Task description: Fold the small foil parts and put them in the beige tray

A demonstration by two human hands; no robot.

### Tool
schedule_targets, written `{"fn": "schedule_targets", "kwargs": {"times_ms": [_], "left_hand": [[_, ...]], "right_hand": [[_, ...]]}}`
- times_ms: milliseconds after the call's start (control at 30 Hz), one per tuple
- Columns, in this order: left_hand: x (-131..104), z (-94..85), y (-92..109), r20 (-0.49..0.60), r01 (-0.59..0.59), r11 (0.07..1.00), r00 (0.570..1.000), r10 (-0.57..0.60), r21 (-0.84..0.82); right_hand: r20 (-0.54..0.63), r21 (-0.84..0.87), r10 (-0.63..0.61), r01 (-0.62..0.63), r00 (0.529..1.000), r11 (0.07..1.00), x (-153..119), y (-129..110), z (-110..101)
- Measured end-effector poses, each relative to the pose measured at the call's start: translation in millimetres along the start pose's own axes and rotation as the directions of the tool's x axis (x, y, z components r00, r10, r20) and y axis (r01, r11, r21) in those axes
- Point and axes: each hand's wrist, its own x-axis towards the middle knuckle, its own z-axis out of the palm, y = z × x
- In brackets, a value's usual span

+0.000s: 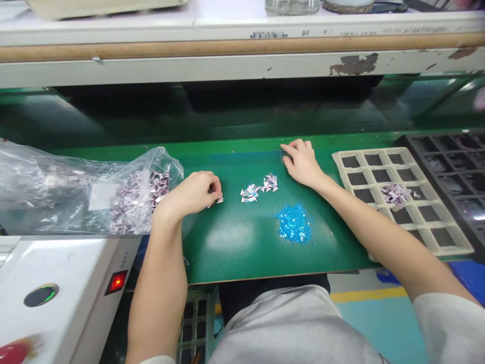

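My left hand (pixel 199 192) rests low over the green mat (pixel 227 247), fingers curled and pinched beside a few small pinkish pieces (pixel 216 200) at its fingertips. Whether it grips one of them is hard to see. To the right lies a loose cluster of small pink, white and blue strips (pixel 250 193). My right hand (pixel 302 161) is beyond that cluster, index finger and thumb apart, over a thin clear sheet or strip on the mat. Nearer my body sits a pile of shiny blue film bits (pixel 294 224).
A clear plastic bag (pixel 132 197) full of small pinkish pieces lies at left, behind a white machine (pixel 68 288) with a lit red switch. At right stand a cream compartment tray (pixel 420 212), holding a small heap of pieces, and a black tray (pixel 450 167). A shelf (pixel 227 60) spans the back.
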Motion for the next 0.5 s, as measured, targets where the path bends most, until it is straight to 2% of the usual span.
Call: {"fn": "schedule_targets", "kwargs": {"times_ms": [167,500], "left_hand": [[0.3,-0.3,2.4,-0.004,0.019,0.999,1.0,-0.02,-0.051],[0.6,-0.2,7.1,0.028,-0.006,1.0,1.0,0.007,-0.02]], "right_hand": [[-0.03,0.026,0.011,-0.011,0.999,1.0,1.4,3.4,2.5],[-0.096,0.127,0.06,-0.047,0.994,0.991,1.3,-4.3,-3.8]]}}
